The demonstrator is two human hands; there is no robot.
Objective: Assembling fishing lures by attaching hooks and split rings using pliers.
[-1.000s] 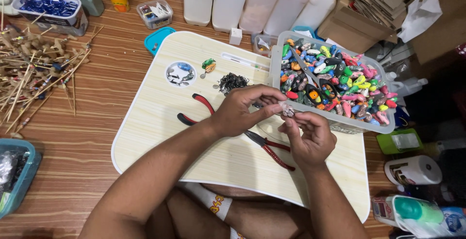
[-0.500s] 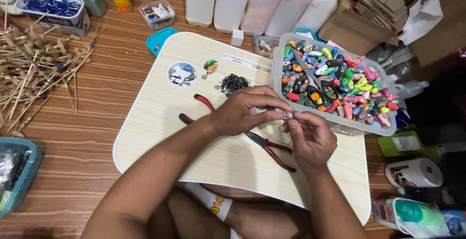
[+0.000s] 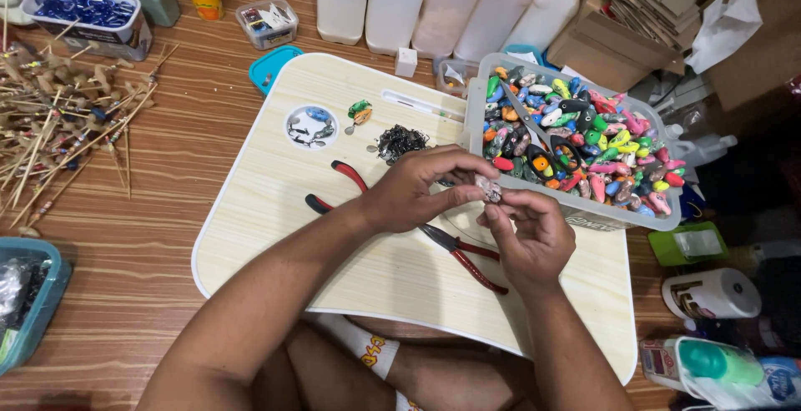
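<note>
— While the wooden floor [image 3: 150, 211] is crowded with clutter, the person works over a pale lap table [image 3: 275, 194], probably to keep the small parts from rolling off.

— What's on it?

— One clear bin of colourful fishing lures [image 3: 576, 140] at the far right corner, within easy reach. Two red-handled pliers [image 3: 455, 248] lie crossed beneath the wrists. One dark heap of small hooks [image 3: 400, 140] sits behind them.

— And the hands?

— The left hand [image 3: 417, 190] and right hand [image 3: 530, 231] meet above the table's middle. The fingers of both are pinched on one small lure [image 3: 486, 188], held up close, I'd guess to see the fiddly end.
</note>
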